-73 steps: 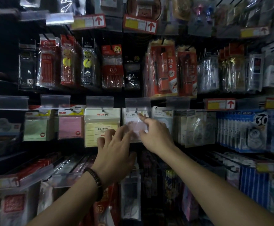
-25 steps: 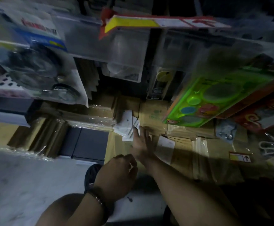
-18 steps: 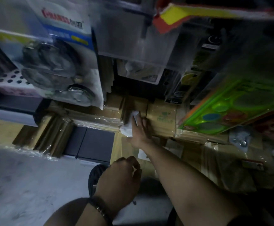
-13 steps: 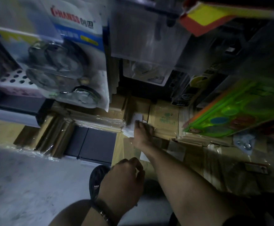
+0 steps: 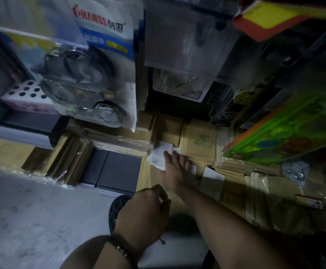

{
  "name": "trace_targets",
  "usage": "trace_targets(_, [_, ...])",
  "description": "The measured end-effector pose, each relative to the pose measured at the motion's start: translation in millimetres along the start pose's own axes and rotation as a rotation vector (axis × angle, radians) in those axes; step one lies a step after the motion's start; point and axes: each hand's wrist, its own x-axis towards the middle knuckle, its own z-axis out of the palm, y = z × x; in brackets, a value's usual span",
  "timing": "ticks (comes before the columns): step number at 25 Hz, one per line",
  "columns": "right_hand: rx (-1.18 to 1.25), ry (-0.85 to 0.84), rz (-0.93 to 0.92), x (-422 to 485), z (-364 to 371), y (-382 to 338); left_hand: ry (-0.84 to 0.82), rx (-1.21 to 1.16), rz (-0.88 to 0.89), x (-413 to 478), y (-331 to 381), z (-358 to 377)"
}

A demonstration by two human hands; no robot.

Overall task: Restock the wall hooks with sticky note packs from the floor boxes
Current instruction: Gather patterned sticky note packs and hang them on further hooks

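White sticky note packs (image 5: 159,155) lie ahead of me, low in the cardboard boxes (image 5: 199,140), long side roughly pointing away. My right hand (image 5: 174,168) is on them with fingers over the top pack, pinch not visible. My left hand (image 5: 146,207) hangs nearer, curled, contents unclear. Hanging packets (image 5: 100,74) crowd overhead, so clear room is back toward me.

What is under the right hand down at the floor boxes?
Under the right hand, white packs stick out past the thumb, over brown cardboard boxes. Their number, and whatever the palm covers, cannot be seen.
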Motion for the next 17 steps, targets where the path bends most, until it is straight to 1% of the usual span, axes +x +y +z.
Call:
trace_targets(3, [-0.028, 0.016, -0.036, -9.5, -3.0, 4.8, -0.031, -0.002, -0.007, 0.7, -2.3, -2.0])
trace_targets(6, [-0.051, 0.056, -0.112, -21.9, -10.7, 10.7, -0.048, -0.002, -0.008, 3.2, -6.5, -2.5])
trace_targets(9, [-0.112, 0.028, -0.145, -25.6, -23.9, 16.5, -0.017, -0.005, -0.019, 4.9, -9.6, -4.4])
trace_targets(10, [-0.078, 0.028, -0.152, -25.0, -31.6, 17.7, -0.014, -0.002, -0.017, 5.1, -10.0, -5.2])
trace_targets(12, [0.088, 0.068, -0.155, -31.1, -58.3, 19.4, -0.033, -0.013, -0.023, 4.6, -10.0, -7.6])
trace_targets(14, [0.246, 0.106, -0.115, -52.4, -88.2, 21.5, -0.059, -0.033, -0.057, 7.8, -11.9, -8.5])
trace_targets(16, [0.563, 0.101, -0.025, -88.1, -110.7, 23.3, -0.078, -0.127, -0.112, 10.5, -8.8, -11.0])
trace_targets(17, [0.753, 0.094, 0.016, -111.1, -119.7, 22.7, -0.084, -0.257, -0.153, 9.0, -2.7, -13.2])
